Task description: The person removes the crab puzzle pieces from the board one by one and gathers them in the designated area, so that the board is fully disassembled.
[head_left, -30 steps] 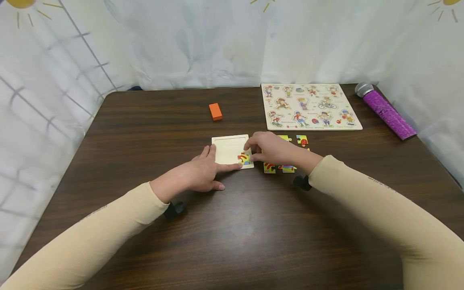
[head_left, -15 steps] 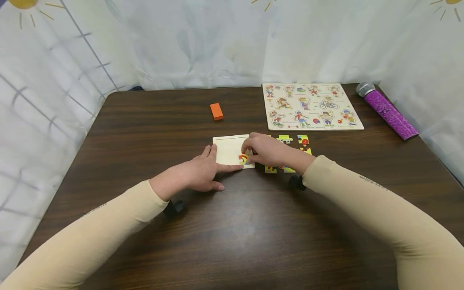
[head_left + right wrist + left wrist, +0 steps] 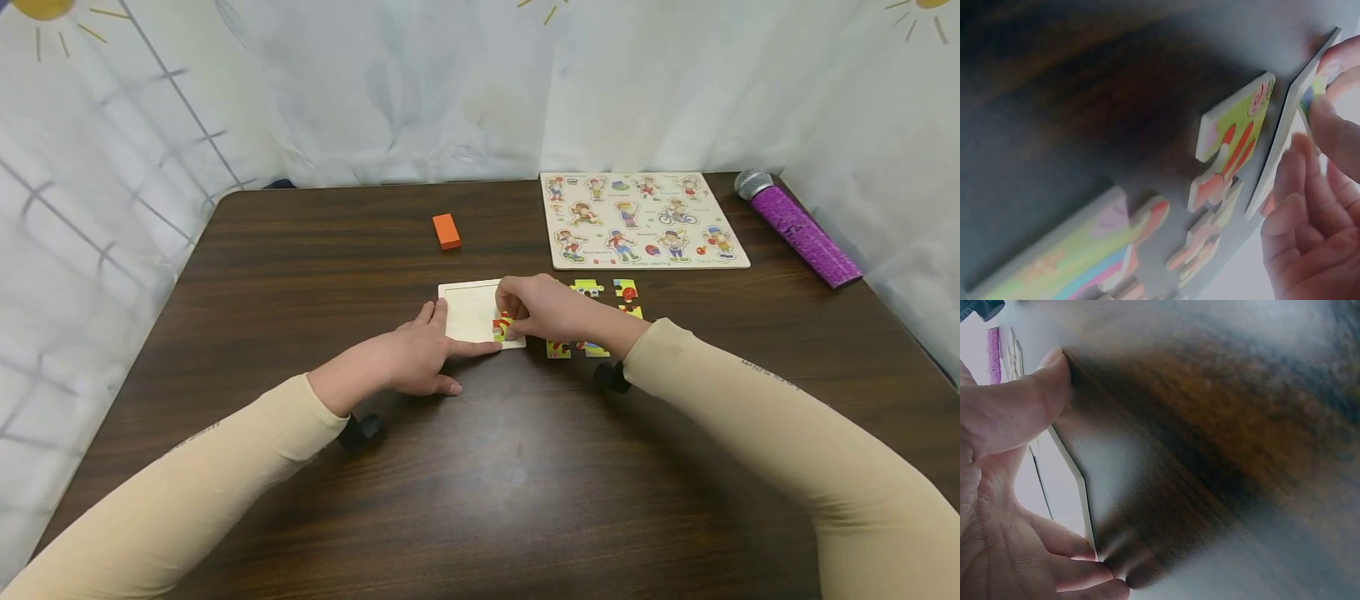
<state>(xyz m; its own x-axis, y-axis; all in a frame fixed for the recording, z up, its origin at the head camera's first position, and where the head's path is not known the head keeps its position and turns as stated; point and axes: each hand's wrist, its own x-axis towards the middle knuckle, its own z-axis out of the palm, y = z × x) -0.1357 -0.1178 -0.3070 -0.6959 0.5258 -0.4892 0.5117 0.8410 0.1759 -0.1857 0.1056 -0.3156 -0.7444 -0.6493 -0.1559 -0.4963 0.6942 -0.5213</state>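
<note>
A small pale wooden puzzle tray (image 3: 467, 315) lies flat on the table. My left hand (image 3: 418, 360) rests against its left and front edges, fingers extended, one fingertip close to the front right corner. At that corner my right hand (image 3: 549, 307) pinches a yellow-and-red jigsaw piece (image 3: 499, 330) between thumb and fingers, partly covering it. The right wrist view shows a blue-green bit of the pinched piece (image 3: 1308, 100) at the tray's rim. Several loose jigsaw pieces (image 3: 597, 351) lie just right of the tray, some hidden under the right hand and forearm.
Behind the tray lies an orange block (image 3: 446, 232). A board with pictures of children (image 3: 651, 222) is at the back right, beside a glittery purple microphone (image 3: 806, 233). A white curtain (image 3: 420, 92) hangs along the table's back edge.
My right hand has shifted slightly left over the tray's front right corner, now covering more of the jigsaw piece. The left hand stays in place.
</note>
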